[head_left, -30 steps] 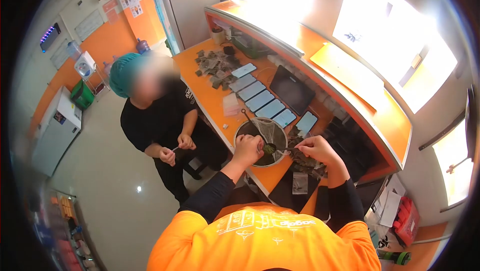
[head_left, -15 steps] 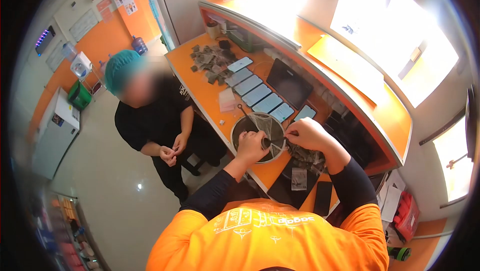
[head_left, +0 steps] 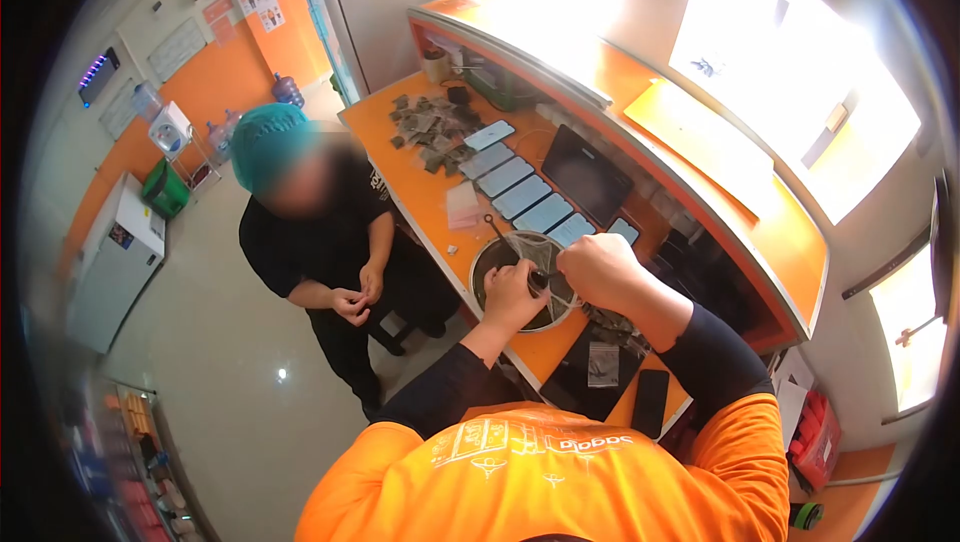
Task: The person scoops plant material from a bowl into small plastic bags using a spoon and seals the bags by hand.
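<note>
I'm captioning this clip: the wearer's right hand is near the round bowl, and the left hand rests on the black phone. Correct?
One slip: the left hand is over the round bowl, at a dark utensil, not on the black phone, as the head view shows. The rest stands.

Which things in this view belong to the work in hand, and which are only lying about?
Probably part of the work:
dark utensil between left hand and right hand
round bowl
clear plastic
small packets

Probably only lying about:
row of smartphones
black tablet or laptop
black smartphone
</note>
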`<state>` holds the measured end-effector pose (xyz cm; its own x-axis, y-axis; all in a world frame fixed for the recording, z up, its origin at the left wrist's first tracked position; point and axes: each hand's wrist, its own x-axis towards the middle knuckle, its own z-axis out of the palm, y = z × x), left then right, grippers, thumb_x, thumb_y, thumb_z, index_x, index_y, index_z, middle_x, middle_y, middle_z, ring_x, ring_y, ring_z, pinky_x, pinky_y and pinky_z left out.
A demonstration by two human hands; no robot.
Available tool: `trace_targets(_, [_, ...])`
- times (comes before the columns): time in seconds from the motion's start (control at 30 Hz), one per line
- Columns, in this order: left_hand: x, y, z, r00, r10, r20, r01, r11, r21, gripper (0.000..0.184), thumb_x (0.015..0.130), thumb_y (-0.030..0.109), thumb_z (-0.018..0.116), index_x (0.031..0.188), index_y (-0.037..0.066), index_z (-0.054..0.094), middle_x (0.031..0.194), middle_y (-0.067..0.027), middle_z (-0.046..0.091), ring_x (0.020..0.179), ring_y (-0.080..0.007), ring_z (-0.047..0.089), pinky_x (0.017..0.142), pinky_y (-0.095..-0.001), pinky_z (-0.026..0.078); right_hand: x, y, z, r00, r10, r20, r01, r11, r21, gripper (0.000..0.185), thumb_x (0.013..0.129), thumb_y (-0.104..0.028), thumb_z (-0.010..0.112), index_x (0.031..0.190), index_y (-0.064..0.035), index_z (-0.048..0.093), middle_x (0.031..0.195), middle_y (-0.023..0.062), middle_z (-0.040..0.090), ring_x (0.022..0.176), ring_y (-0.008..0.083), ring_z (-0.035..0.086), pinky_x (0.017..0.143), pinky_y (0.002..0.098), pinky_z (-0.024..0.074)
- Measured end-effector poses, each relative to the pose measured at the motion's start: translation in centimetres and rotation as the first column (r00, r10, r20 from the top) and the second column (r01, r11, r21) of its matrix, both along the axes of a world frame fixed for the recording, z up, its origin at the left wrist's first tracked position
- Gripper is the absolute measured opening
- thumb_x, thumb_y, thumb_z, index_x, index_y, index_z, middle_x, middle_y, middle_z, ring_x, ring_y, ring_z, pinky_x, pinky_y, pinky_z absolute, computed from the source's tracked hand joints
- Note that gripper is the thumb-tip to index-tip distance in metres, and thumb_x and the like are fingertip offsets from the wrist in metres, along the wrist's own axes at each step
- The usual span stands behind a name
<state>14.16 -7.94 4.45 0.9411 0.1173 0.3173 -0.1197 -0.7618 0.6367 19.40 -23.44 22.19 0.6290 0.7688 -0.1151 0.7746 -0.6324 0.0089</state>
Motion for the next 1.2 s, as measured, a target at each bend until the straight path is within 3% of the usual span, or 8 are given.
trace_targets(0.2, [0.3, 0.2, -0.6, 0.998, 0.048, 0.052, -0.049, 0.998, 0.027, 0.037, 0.074, 0.028, 0.078, 0.101, 0.012, 0.058, 0.092, -0.0057, 0.067, 0.100, -0.0300, 0.061, 0.098, -0.0529, 0.035, 0.6, -0.7, 0.1, 1.000, -0.020, 0.021, 0.019, 0.999, 0.032, 0.012, 0.080, -0.018, 0.064, 0.080, -0.0129, 0.075, 0.073, 0.0109, 0.069, 0.072, 0.0316, 0.068, 0.064, 0.0403, 0.0539])
trace_targets(0.47, [-0.5, 3.7, -0.3, 0.986, 0.135, -0.094, -0.147, 0.980, -0.133, 0.034, 0.073, 0.021, 0.079, 0.099, 0.014, 0.058, 0.085, -0.0023, 0.066, 0.092, -0.0275, 0.064, 0.090, -0.0465, 0.044, 0.8, -4.8, -1.9, 0.954, -0.156, -0.254, 0.261, 0.849, 0.460, 0.016, 0.083, -0.017, 0.065, 0.092, -0.0098, 0.075, 0.080, 0.0147, 0.070, 0.077, 0.0333, 0.068, 0.069, 0.0404, 0.0540])
trace_targets(0.5, [-1.0, 3.9, 0.3, 0.993, 0.075, -0.092, -0.101, 0.938, -0.330, 0.029, 0.078, 0.017, 0.078, 0.097, 0.011, 0.057, 0.083, -0.0014, 0.064, 0.085, -0.0215, 0.064, 0.085, -0.0357, 0.047, 0.5, -5.0, -3.1, 0.933, -0.175, -0.313, 0.314, 0.822, 0.475, 0.017, 0.083, -0.017, 0.064, 0.093, -0.0091, 0.074, 0.081, 0.0158, 0.070, 0.078, 0.0349, 0.068, 0.071, 0.0415, 0.0543])
trace_targets(0.67, [-3.1, 3.6, 2.2, 0.948, -0.317, -0.010, 0.157, 0.494, -0.855, 0.023, 0.086, 0.010, 0.073, 0.099, 0.010, 0.053, 0.095, 0.0007, 0.056, 0.093, -0.0104, 0.056, 0.087, -0.0256, 0.045, -1.5, -5.1, -19.5, 0.775, -0.128, -0.619, 0.517, 0.692, 0.504, 0.024, 0.087, -0.013, 0.064, 0.106, -0.0005, 0.070, 0.090, 0.0159, 0.071, 0.077, 0.0210, 0.068, 0.070, 0.0355, 0.0517])
trace_targets(0.8, [-4.3, 3.2, 5.3, 0.880, -0.471, 0.063, 0.200, 0.245, -0.949, 0.024, 0.088, 0.010, 0.072, 0.101, 0.012, 0.052, 0.102, 0.0014, 0.052, 0.104, -0.0102, 0.053, 0.094, -0.0266, 0.042, -6.0, -5.3, -20.9, 0.739, -0.203, -0.643, 0.594, 0.646, 0.479, 0.030, 0.089, -0.015, 0.064, 0.115, -0.0011, 0.064, 0.092, 0.0162, 0.070, 0.082, 0.0300, 0.068, 0.073, 0.0404, 0.0521])
trace_targets(0.97, [-7.1, 1.6, 10.5, 0.683, -0.593, 0.427, 0.210, -0.399, -0.892, 0.031, 0.087, 0.026, 0.072, 0.104, 0.015, 0.049, 0.100, -0.0010, 0.051, 0.110, -0.0180, 0.051, 0.106, -0.0417, 0.041, -8.2, -7.8, -19.5, 0.879, -0.384, -0.282, 0.477, 0.693, 0.540, 0.033, 0.088, -0.020, 0.067, 0.117, -0.0059, 0.061, 0.105, 0.0144, 0.063, 0.101, 0.0388, 0.061, 0.083, 0.0443, 0.0480])
trace_targets(1.1, [-7.3, 0.4, 11.5, 0.654, -0.649, 0.389, 0.280, -0.270, -0.921, 0.033, 0.086, 0.029, 0.074, 0.101, 0.015, 0.048, 0.097, -0.0004, 0.050, 0.104, -0.0187, 0.050, 0.103, -0.0438, 0.041, -9.9, -9.0, -15.0, 0.862, -0.450, -0.235, 0.477, 0.558, 0.679, 0.034, 0.089, -0.021, 0.066, 0.117, -0.0043, 0.059, 0.113, 0.0163, 0.061, 0.108, 0.0393, 0.058, 0.088, 0.0464, 0.0464])
trace_targets(1.2, [-8.1, -0.7, 11.4, 0.565, -0.702, 0.432, 0.282, -0.328, -0.902, 0.037, 0.084, 0.025, 0.077, 0.103, 0.013, 0.049, 0.098, -0.0014, 0.051, 0.105, -0.0191, 0.051, 0.101, -0.0434, 0.042, -10.8, -9.2, -12.0, 0.897, -0.393, -0.202, 0.373, 0.428, 0.823, 0.032, 0.090, -0.019, 0.066, 0.116, -0.0025, 0.059, 0.109, 0.0170, 0.061, 0.102, 0.0368, 0.061, 0.087, 0.0434, 0.0484])
